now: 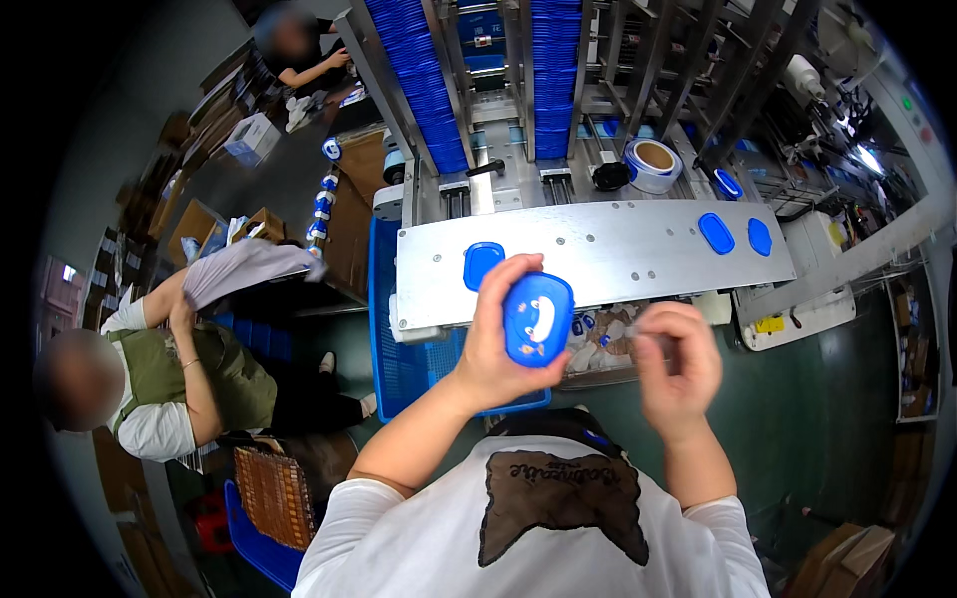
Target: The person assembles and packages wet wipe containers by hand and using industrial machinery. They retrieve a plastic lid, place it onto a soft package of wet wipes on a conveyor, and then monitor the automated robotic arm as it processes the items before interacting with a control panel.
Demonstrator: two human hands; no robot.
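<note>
My left hand (488, 344) grips a rounded blue plastic lid (523, 309) by its edges, with a white and orange printed picture facing up. To the right, my right hand (681, 364) is raised with its fingers curled in a pinch; whatever lies between the fingertips is too small to make out. Just beyond my left hand, a blue lid (484, 261) lies flat on the metal plate (588, 254) of a machine. Two more lids, one (716, 233) beside the other (760, 237), rest toward the plate's right end.
Tall stacks of blue lids (424, 95) stand in the machine's upright guides. A white tape roll (670, 179) sits behind the plate. Below its front edge is a box of scraps (608, 371), left of it a blue crate (384, 374). A person (229, 384) holds cloth at left.
</note>
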